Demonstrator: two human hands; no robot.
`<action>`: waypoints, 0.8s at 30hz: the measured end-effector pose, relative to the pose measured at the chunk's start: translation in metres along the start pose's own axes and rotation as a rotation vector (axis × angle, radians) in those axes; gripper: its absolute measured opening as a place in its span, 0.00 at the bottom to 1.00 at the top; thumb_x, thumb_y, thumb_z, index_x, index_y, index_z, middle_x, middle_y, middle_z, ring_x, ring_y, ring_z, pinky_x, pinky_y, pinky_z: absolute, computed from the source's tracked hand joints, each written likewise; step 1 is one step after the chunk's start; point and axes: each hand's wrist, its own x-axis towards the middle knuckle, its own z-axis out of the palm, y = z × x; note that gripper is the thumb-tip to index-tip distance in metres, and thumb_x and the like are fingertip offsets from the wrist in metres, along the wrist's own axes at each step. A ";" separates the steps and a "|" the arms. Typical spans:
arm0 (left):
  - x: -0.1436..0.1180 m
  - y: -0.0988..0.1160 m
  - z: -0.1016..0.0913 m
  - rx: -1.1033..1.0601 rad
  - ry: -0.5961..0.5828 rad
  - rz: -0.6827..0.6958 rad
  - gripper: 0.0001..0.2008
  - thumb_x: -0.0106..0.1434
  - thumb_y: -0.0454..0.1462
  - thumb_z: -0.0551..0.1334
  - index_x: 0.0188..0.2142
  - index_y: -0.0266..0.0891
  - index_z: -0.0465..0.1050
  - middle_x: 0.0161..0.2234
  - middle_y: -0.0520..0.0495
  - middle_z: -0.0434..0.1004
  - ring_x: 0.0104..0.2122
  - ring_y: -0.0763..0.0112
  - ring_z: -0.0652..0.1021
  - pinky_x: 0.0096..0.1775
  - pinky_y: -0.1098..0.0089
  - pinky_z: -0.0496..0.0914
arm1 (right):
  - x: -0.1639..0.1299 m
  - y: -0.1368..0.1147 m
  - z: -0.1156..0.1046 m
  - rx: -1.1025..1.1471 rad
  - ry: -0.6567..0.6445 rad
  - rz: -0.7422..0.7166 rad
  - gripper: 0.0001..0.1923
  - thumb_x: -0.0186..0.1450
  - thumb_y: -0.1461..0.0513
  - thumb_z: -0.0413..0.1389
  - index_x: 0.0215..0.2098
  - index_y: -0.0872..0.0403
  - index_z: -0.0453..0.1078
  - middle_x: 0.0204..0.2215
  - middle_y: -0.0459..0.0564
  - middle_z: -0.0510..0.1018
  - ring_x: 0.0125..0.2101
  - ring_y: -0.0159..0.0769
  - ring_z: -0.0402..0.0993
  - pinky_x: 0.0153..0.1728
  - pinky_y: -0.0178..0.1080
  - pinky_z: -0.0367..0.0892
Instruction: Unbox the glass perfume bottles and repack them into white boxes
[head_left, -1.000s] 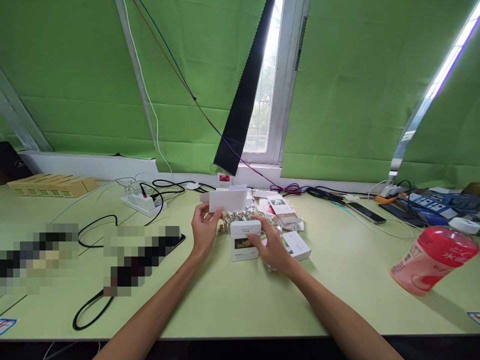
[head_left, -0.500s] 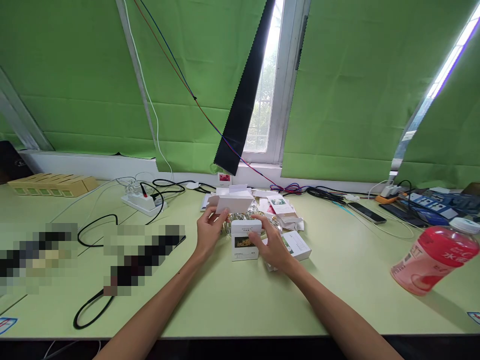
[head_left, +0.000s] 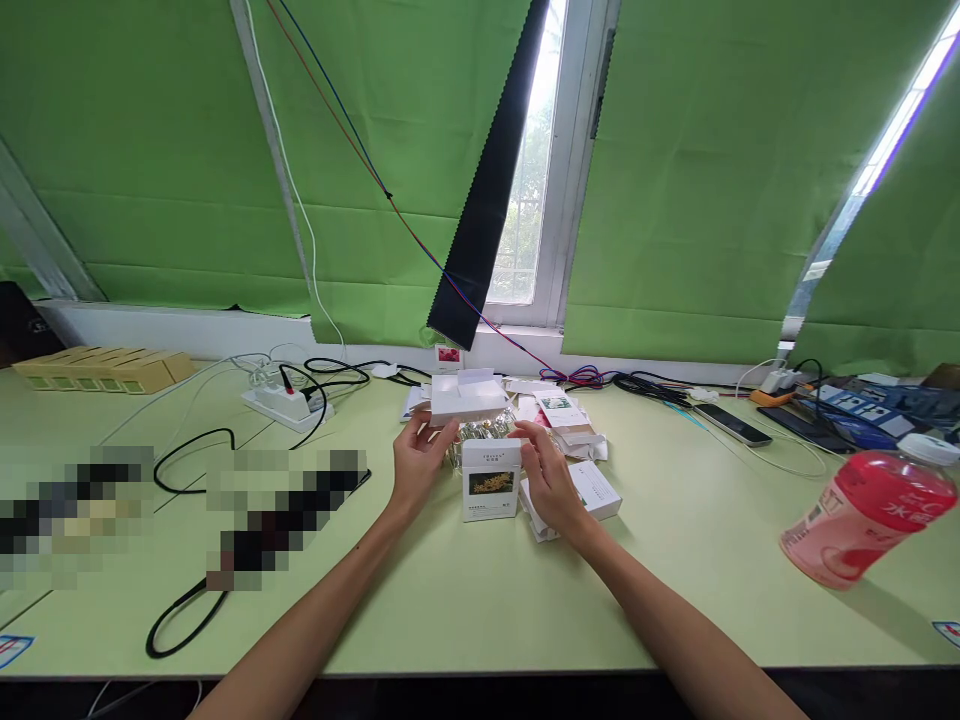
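**Hands at the small white cartons, mid-desk**

Left hand (head_left: 417, 462): raised just left of centre, thumb and fingertips pinching the near edge of an open white carton (head_left: 466, 398) held roughly level above the desk, flaps loose at its far side. Long axis runs left to right.

Right hand (head_left: 550, 480): fingers loosely curled, fingertips touching the right side of a standing printed box (head_left: 490, 478); whether it truly grips or only steadies cannot be told.

Printed box: upright on the pale green desk (head_left: 480, 600), between the two hands, directly below and slightly nearer than the held carton. Its long axis is vertical. The right hand is on it; the left hand is just beside it. Front panel carries a dark picture with yellow blossoms and a line of small lettering above, too small to read.

Behind the box: a cluster of glassy, gold-capped vials (head_left: 480, 433), partly hidden.

Right of the right hand: flat white cartons (head_left: 596, 488) with a green-leaf print, text illegible.

Further items: a white power strip (head_left: 286, 405) with black cables, far left; a smartphone (head_left: 732, 425) lying flat, far right; a pink drink bottle (head_left: 870, 515), tilted, its label bearing white characters, partly readable as "水".
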 end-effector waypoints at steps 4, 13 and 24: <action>0.001 -0.006 -0.003 -0.004 -0.075 0.003 0.19 0.59 0.50 0.68 0.42 0.39 0.75 0.36 0.46 0.79 0.33 0.68 0.78 0.39 0.65 0.75 | 0.000 -0.002 -0.001 -0.004 0.006 -0.006 0.18 0.77 0.53 0.40 0.57 0.51 0.63 0.48 0.54 0.76 0.49 0.42 0.73 0.46 0.43 0.69; 0.006 -0.018 -0.006 -0.069 -0.088 -0.044 0.19 0.63 0.54 0.63 0.42 0.41 0.74 0.30 0.47 0.78 0.29 0.67 0.79 0.33 0.66 0.75 | 0.000 -0.002 -0.001 -0.003 0.007 -0.012 0.18 0.77 0.54 0.40 0.56 0.50 0.64 0.48 0.53 0.76 0.47 0.41 0.73 0.47 0.43 0.69; -0.005 -0.006 -0.001 -0.026 -0.188 0.035 0.18 0.64 0.50 0.63 0.45 0.40 0.75 0.43 0.42 0.79 0.40 0.62 0.80 0.43 0.63 0.76 | -0.001 -0.001 0.000 0.025 0.003 0.014 0.19 0.77 0.53 0.40 0.59 0.51 0.61 0.50 0.55 0.76 0.51 0.43 0.72 0.48 0.44 0.69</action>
